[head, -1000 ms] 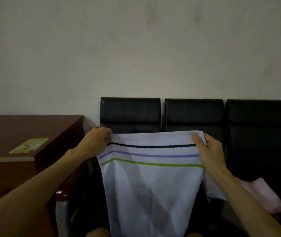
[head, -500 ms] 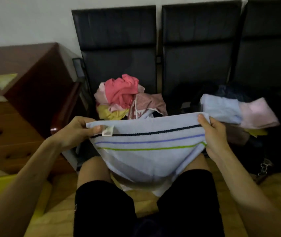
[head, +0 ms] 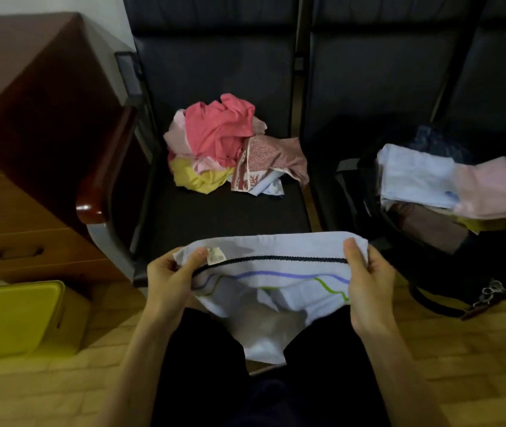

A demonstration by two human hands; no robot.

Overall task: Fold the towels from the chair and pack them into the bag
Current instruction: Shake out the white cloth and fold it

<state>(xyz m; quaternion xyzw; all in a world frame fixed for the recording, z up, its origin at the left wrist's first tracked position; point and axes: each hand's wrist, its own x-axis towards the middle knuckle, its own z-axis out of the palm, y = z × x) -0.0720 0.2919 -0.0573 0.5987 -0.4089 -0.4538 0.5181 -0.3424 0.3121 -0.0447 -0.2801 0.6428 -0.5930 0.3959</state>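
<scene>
White towel (head: pixel 276 291) with black, purple and green stripes hangs between both hands over the person's lap, in front of the chair (head: pixel 214 217); the left hand (head: pixel 170 280) pinches its top left corner by the label, the right hand (head: pixel 368 285) pinches the top right corner, beside the bag (head: pixel 430 266)

Striped towel (head: pixel 276 248) lower, now slack.
</scene>
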